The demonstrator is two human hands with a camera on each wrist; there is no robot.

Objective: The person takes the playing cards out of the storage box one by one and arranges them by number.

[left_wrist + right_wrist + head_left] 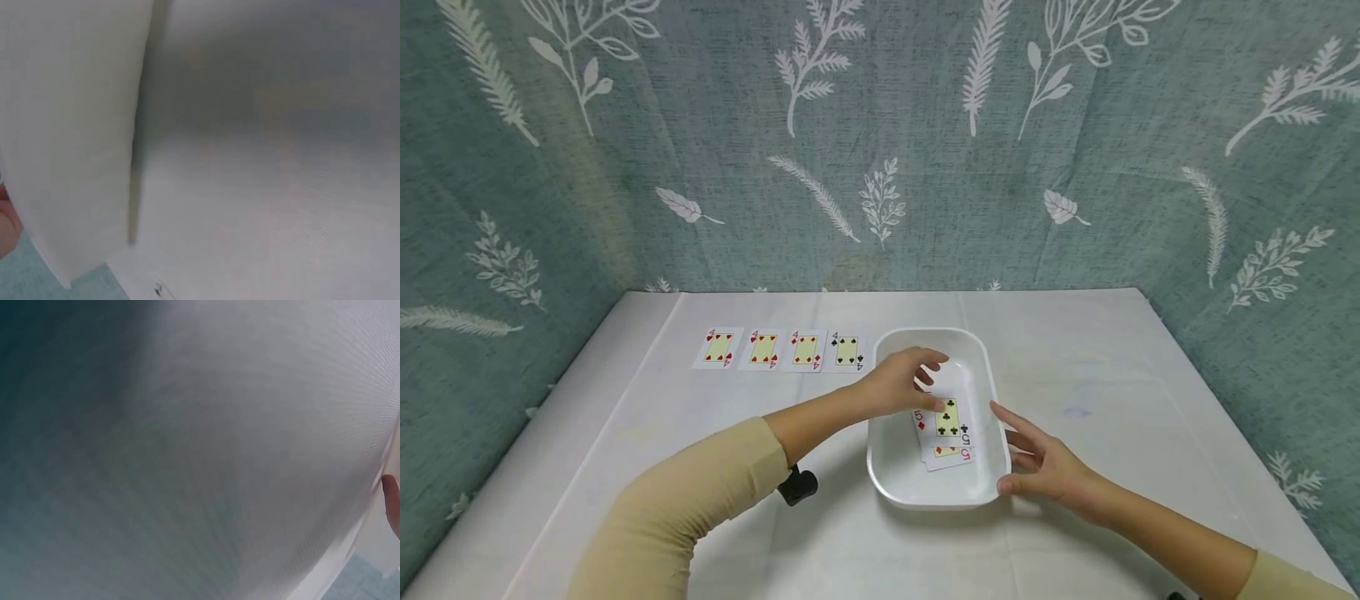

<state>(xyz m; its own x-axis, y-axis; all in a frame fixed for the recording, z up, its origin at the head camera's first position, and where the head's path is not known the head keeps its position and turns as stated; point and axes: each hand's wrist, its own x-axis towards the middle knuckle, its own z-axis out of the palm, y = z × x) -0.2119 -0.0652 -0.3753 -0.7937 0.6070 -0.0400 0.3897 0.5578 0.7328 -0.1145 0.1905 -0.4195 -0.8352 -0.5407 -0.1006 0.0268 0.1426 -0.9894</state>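
Observation:
A white plastic tray (887, 479) stands on the table with several playing cards inside. On top lies the five of clubs (949, 425), overlapping a five of diamonds (919, 427) and another red five (947, 458). My left hand (898, 383) reaches over the tray's left side, its thumb tip touching the five of clubs near the upper edge. Its other fingers stay spread above, apart from the thumb. At the tray's right side my right hand (1052, 475) holds the rim, index finger higher up and thumb near the lower corner.
Left of the tray, a row of face-up fours lies on the table: two of hearts (718, 347) (764, 349), one of diamonds (806, 351) and one of spades (847, 352). Patterned green cloth (880, 208) walls the back and sides of the white table (647, 467).

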